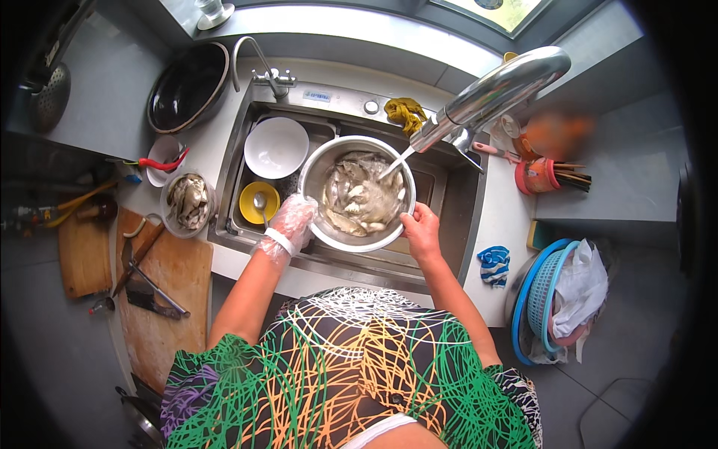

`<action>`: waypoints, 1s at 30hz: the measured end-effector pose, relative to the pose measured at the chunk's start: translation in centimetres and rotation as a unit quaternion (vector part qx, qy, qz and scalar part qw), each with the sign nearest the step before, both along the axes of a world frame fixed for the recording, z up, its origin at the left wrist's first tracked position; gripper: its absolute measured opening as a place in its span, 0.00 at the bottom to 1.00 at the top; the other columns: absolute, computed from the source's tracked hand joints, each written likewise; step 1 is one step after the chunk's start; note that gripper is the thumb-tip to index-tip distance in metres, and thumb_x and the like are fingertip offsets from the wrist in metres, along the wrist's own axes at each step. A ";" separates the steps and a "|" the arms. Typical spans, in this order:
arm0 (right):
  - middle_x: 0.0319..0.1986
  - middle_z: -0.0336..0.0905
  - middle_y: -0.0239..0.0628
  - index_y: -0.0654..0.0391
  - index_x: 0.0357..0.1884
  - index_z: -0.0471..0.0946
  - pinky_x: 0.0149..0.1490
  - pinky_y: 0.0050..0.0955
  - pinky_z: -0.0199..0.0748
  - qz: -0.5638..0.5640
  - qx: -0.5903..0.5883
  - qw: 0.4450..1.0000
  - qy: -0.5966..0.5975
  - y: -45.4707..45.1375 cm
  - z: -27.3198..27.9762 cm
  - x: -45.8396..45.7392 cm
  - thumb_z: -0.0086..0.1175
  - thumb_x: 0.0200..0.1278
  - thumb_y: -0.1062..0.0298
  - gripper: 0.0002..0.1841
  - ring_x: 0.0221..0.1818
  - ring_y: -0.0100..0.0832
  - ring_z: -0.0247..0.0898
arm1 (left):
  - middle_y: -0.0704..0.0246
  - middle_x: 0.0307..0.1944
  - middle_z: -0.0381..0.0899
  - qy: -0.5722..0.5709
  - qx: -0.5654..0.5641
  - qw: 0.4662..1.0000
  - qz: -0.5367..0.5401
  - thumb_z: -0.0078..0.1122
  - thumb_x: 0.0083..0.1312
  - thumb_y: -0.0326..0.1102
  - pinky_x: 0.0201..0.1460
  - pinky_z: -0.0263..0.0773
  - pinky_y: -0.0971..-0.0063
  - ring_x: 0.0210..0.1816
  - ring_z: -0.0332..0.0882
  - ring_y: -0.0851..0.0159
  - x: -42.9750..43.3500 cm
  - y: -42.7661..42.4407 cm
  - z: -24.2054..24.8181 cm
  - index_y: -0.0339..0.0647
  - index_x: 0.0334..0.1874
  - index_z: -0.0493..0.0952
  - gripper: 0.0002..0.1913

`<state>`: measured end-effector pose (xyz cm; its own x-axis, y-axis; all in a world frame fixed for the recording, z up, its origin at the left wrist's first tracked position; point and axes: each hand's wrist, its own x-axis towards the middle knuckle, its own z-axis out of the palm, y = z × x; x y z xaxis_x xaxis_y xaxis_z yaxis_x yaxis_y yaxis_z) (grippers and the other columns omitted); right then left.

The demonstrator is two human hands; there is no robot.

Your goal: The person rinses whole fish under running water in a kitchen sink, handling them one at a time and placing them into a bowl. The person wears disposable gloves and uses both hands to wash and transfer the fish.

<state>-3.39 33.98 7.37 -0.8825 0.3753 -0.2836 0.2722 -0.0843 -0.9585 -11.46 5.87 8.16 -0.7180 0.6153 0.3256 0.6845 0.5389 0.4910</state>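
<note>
A round metal basin [310, 209] is held over the double sink [463, 236] between my two hands. Pieces of fish [349, 193] lie in it under cloudy water. From the large chrome faucet [477, 92], a stream of water [397, 163] pours into the basin. My left hand [295, 219], in a clear plastic glove with a white band at the wrist, grips the rim's left side. Bare, my right hand [422, 230] pinches the rim at the lower right. A white bowl [276, 147] and a yellow bowl [247, 197] holding a metal spoon [259, 201] sit in the left sink compartment.
Left of the sink stands a clear tub [210, 210] of fish pieces. A wooden cutting board [168, 337] carries a cleaver [148, 299] and other tools. A black basin [185, 90] leans behind. On the right are a striped cloth [494, 266], stacked colanders [544, 292] and a chopstick holder [535, 175].
</note>
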 end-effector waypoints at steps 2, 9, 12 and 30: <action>0.31 0.80 0.34 0.69 0.47 0.73 0.31 0.22 0.77 0.019 0.025 1.000 0.005 0.8 -0.9 -0.8 0.50 0.58 0.78 0.14 0.28 0.20 0.75 | 0.58 0.24 0.78 0.000 -0.034 0.999 0.006 0.58 0.42 0.23 0.39 0.73 0.60 0.33 0.77 0.49 -0.3 0.2 0.1 0.40 0.22 0.75 0.05; 0.29 0.79 0.31 0.69 0.45 0.75 0.34 0.18 0.70 -0.006 -0.004 1.000 0.000 1.7 -0.7 -0.3 0.53 0.54 0.78 0.14 0.28 0.16 0.72 | 0.58 0.29 0.79 -0.034 -0.120 0.992 0.001 0.59 0.42 0.23 0.45 0.73 0.62 0.39 0.78 0.52 -0.3 1.1 0.4 0.40 0.25 0.77 0.07; 0.31 0.80 0.34 0.69 0.45 0.75 0.36 0.19 0.72 -0.005 0.001 1.000 -0.010 1.3 -0.4 0.7 0.53 0.55 0.77 0.14 0.30 0.17 0.73 | 0.58 0.27 0.79 -0.028 -0.148 0.989 -0.006 0.61 0.41 0.24 0.42 0.74 0.62 0.36 0.79 0.51 0.0 1.0 -0.1 0.40 0.25 0.78 0.07; 0.31 0.80 0.34 0.69 0.45 0.75 0.34 0.19 0.71 0.003 -0.024 1.000 -0.003 0.1 1.0 0.7 0.51 0.56 0.77 0.14 0.30 0.18 0.72 | 0.58 0.27 0.78 -0.018 -0.073 0.997 -0.017 0.53 0.55 0.26 0.40 0.72 0.63 0.35 0.76 0.51 0.5 0.1 0.1 0.41 0.28 0.77 0.03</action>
<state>-2.71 34.09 8.32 -0.8829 0.3560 -0.3062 0.2781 -0.1290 -0.9519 -10.98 5.98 8.27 -0.7058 0.6781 0.2052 0.6868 0.5839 0.4329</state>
